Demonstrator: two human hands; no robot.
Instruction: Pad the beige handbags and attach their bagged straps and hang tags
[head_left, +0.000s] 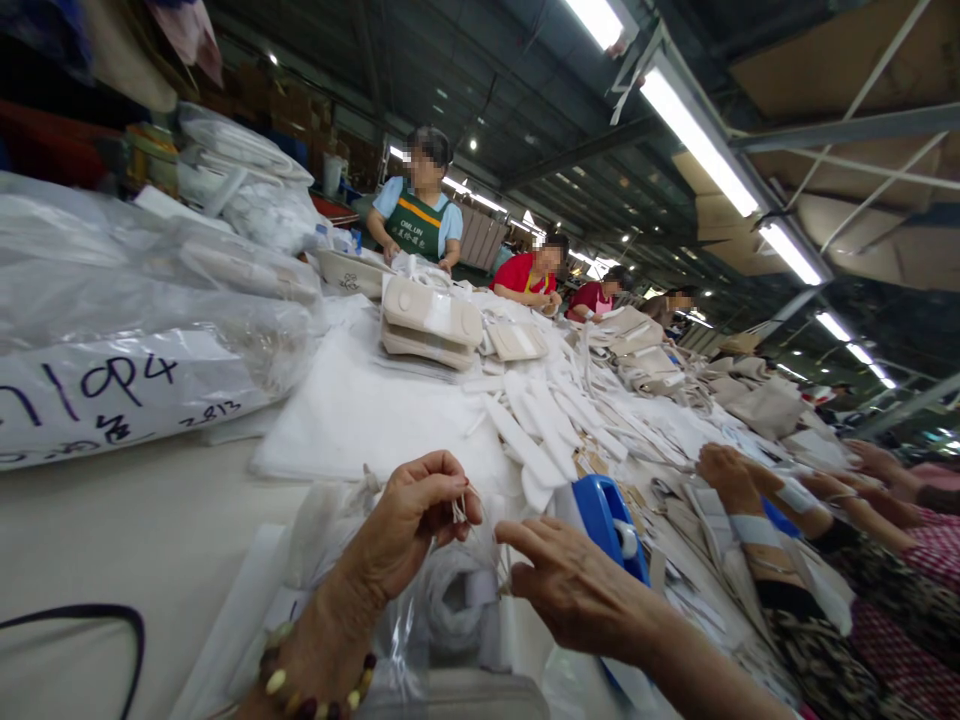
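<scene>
Thin white string (pixel 459 508) is pinched between the thumb and fingers of my left hand (pixel 420 510), which wears a beaded bracelet (pixel 281 690). My right hand (pixel 570 580) is just to the right, its fingers bent around a strand running down from the left hand; its thumb is hidden. Below both hands lies a clear plastic bag (pixel 405 630) with a roll of white material (pixel 454 605) showing at it. A beige padded piece (pixel 480 695) lies under the plastic at the bottom edge.
A blue tape dispenser (pixel 611 525) stands beside my right hand. White strips (pixel 525 440), a white sheet stack (pixel 352 420) and beige flaps (pixel 431 315) lie ahead. A large plastic-wrapped package (pixel 135 380) is at left. A co-worker's arms (pixel 750 520) reach in at right; other people work across the table.
</scene>
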